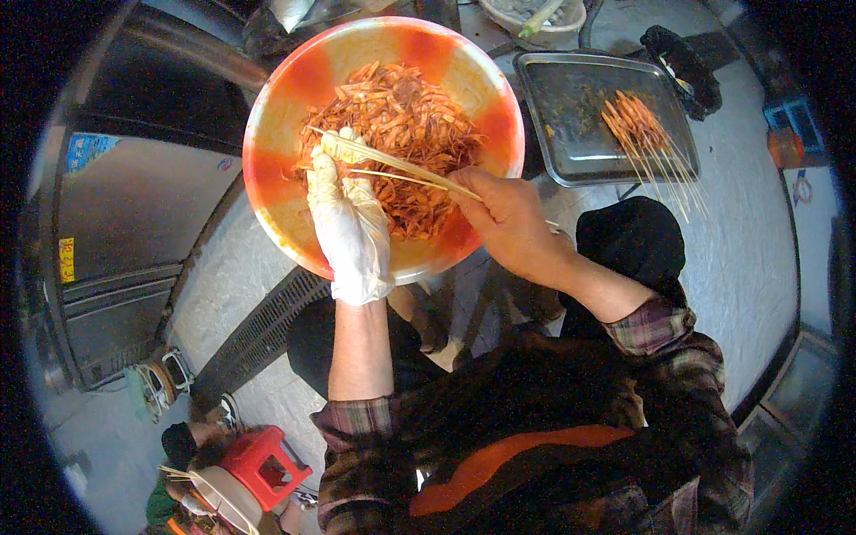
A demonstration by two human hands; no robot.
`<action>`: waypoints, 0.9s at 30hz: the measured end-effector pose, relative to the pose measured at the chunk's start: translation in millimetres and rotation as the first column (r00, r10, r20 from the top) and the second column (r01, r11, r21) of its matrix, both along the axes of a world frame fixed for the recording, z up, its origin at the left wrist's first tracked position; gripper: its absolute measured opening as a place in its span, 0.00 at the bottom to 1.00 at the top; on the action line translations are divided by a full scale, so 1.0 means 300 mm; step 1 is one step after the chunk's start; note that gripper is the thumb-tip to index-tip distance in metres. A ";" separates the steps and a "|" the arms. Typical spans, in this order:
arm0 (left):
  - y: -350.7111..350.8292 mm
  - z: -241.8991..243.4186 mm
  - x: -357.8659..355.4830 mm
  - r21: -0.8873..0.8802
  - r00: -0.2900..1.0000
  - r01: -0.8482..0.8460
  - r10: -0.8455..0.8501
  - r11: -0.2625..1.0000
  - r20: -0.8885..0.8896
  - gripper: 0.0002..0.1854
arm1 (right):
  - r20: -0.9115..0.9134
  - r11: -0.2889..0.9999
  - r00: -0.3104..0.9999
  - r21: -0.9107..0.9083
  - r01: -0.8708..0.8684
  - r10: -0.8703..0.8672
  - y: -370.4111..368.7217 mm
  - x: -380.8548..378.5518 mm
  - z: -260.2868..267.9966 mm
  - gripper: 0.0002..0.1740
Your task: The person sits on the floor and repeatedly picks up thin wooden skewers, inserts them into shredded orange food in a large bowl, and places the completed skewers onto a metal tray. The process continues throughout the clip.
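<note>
A large orange-and-cream basin (491, 87) holds a heap of reddish, sauced food strips (414, 114). Over its left part is my left hand (348, 214), in a stained white glove, its fingers curled around some of the strips at the tip of a skewer. My bare right hand (508, 217) grips a bundle of thin wooden skewers (401, 164) that slants across the basin towards the gloved fingers. One skewer lies apart below the bundle and runs to the food in the glove. To the right, several loaded skewers (635, 124) rest on a metal tray (555, 160), handles over its edge.
A bowl (501, 17) with a pale green stalk stands beyond the basin. A black bag (695, 73) lies by the tray. Steel refrigerator doors (147, 214) are at left. At lower left, another person with skewers is beside a red plastic stool (261, 461) and a pale basin (227, 498).
</note>
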State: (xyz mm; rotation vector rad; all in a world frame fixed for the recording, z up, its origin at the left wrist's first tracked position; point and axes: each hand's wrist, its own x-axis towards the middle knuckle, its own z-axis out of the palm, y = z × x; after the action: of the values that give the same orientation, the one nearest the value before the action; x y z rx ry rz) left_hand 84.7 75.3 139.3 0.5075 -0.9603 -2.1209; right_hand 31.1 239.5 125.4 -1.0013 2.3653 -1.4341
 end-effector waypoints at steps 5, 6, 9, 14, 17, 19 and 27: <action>-0.008 0.010 0.007 0.051 1.000 -0.003 0.004 0.999 -0.029 0.23 | -0.001 0.999 0.999 -0.009 -0.037 0.037 0.005 0.005 0.008 0.08; -0.008 0.010 0.010 0.044 0.999 -0.005 0.006 0.999 -0.033 0.23 | 0.001 0.999 0.999 -0.005 -0.042 0.042 0.008 0.006 0.011 0.07; -0.009 0.009 0.009 0.016 0.999 -0.011 0.011 1.000 -0.031 0.23 | 0.013 0.998 0.998 0.012 -0.060 0.059 0.012 0.005 0.018 0.07; -0.008 0.008 0.004 -0.002 0.999 -0.014 0.014 1.000 -0.036 0.23 | 0.029 0.996 0.997 0.035 -0.077 0.076 0.017 0.000 0.008 0.08; -0.007 0.008 0.005 0.003 1.000 -0.004 0.004 1.000 -0.029 0.23 | 0.110 0.997 0.991 -0.024 -0.071 0.074 0.021 0.001 -0.006 0.09; -0.006 0.006 0.002 0.031 0.999 -0.014 0.015 0.999 -0.028 0.22 | 0.139 0.985 0.987 -0.166 -0.051 0.075 0.012 0.007 -0.017 0.09; -0.014 -0.012 0.006 0.056 0.998 0.002 0.001 0.998 -0.057 0.22 | 0.023 0.998 0.999 -0.039 -0.042 0.043 0.026 0.010 0.008 0.08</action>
State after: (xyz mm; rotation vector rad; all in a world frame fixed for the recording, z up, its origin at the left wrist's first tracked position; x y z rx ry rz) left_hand 86.6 71.2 135.6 0.4726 -0.8711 -2.1561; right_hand 34.2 247.2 127.9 -1.0322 2.2936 -1.4734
